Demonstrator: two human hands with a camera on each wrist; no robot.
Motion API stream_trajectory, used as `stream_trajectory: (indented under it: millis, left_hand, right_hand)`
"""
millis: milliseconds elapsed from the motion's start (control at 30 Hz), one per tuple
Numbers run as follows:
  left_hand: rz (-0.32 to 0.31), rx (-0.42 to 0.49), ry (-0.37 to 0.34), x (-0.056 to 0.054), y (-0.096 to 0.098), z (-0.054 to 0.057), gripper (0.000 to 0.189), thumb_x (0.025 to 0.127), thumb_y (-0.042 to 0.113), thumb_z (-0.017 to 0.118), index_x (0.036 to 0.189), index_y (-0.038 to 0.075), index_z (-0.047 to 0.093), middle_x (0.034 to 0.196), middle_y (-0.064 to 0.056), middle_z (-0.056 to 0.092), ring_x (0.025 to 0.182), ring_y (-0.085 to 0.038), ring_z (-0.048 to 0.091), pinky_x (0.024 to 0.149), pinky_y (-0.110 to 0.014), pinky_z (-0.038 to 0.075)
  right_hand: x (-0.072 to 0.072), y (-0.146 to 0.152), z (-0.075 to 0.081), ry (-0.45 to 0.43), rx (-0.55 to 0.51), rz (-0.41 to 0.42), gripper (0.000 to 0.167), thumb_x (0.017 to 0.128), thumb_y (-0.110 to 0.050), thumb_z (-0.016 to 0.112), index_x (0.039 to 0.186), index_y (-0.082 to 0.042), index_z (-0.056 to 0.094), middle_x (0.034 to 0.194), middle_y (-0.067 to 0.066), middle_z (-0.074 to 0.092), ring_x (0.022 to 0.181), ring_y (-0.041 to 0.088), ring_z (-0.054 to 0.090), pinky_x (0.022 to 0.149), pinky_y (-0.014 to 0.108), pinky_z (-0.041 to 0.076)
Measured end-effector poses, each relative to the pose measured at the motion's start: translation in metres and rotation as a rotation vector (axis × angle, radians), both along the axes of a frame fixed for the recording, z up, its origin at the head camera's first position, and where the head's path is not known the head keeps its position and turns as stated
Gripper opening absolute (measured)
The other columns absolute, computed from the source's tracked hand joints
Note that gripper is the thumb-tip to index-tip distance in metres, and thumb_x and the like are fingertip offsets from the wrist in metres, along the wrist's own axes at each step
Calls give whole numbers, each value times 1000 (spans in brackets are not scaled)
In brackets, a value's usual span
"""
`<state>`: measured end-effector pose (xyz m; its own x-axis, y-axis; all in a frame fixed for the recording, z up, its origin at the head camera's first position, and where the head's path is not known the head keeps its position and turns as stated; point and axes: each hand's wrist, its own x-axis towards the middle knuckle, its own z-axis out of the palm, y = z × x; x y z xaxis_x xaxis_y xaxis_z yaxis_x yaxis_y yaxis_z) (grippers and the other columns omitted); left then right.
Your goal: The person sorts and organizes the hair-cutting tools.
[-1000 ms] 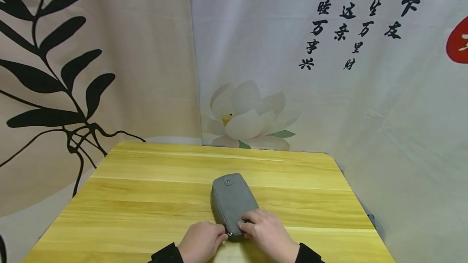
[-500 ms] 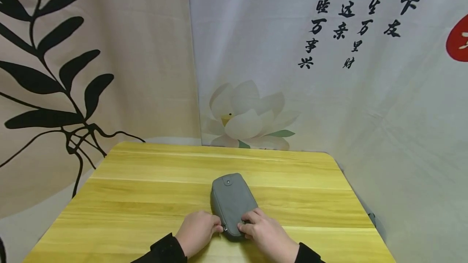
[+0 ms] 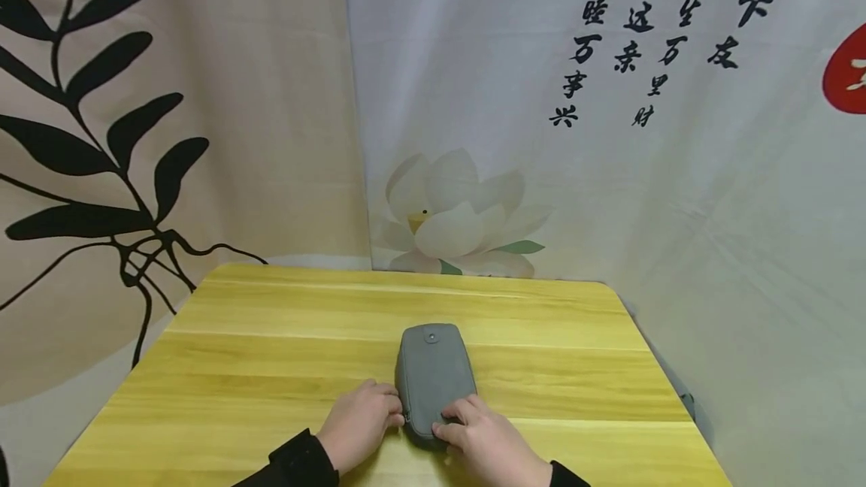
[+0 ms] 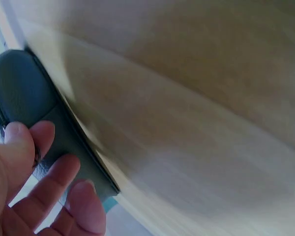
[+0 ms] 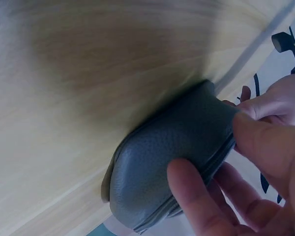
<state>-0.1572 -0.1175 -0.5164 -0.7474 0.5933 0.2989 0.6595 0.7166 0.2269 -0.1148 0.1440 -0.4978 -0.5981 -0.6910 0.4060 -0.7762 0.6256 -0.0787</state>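
Observation:
A grey leather-like zip pouch (image 3: 438,370) lies on the wooden table, its snap tab at the far end. At its left side my left hand (image 3: 361,421) pinches the zipper pull (image 4: 37,157) between thumb and forefinger; the other fingers curve loosely along the pouch's side in the left wrist view. My right hand (image 3: 489,438) grips the pouch at its near right corner, thumb and forefinger on the top face and edge. In the right wrist view, the pouch's rounded side (image 5: 167,142) faces the camera, and a zipper seam runs under my right fingers.
The wooden table (image 3: 271,337) spreads around the pouch on every side. Behind it hangs a pale cloth backdrop (image 3: 473,81) with a printed lotus, dark leaves and black characters. Dark sleeves (image 3: 301,461) cover both wrists.
My left hand has moved from the pouch's near end away along its left side, taking the zipper pull with it. The pouch has turned slightly; my right hand keeps its grip.

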Motion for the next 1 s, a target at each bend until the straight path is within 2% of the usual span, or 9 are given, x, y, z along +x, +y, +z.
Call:
stream_trajectory:
  millis: [167, 533, 767, 1000]
  left_hand:
    - [-32, -19, 2, -2, -2, 2, 9, 92, 27, 81, 84, 23, 80, 94, 10, 74, 81, -9, 59, 69, -25, 52]
    - [-39, -27, -17, -2, -4, 5, 9, 92, 27, 81, 84, 23, 81, 101, 6, 76, 86, -12, 60, 72, -26, 55]
    - [-37, -9, 8, -4, -9, 3, 6, 91, 24, 82, 86, 22, 81, 107, 5, 80, 92, -15, 66, 78, -29, 60]
    - [-37, 13, -45, -6, -11, 2, 6, 97, 25, 79, 92, 21, 81, 106, 7, 79, 90, -12, 63, 77, -29, 58]
  right_hand:
    - [3, -1, 1, -29, 20, -26, 32, 88, -14, 89, 119, -21, 83, 116, 0, 71, 104, 16, 64, 82, 23, 57]
    - [3, 0, 1, -65, 38, -10, 37, 88, -14, 89, 123, -19, 80, 122, 2, 71, 109, 17, 65, 86, 24, 59]
    - [5, -1, 3, -122, 41, 7, 38, 92, -16, 86, 128, -18, 78, 130, 6, 70, 113, 19, 65, 88, 24, 59]
    - [5, -1, 5, -168, 50, 2, 37, 94, -19, 84, 130, -18, 77, 133, 7, 69, 116, 21, 65, 89, 25, 59]
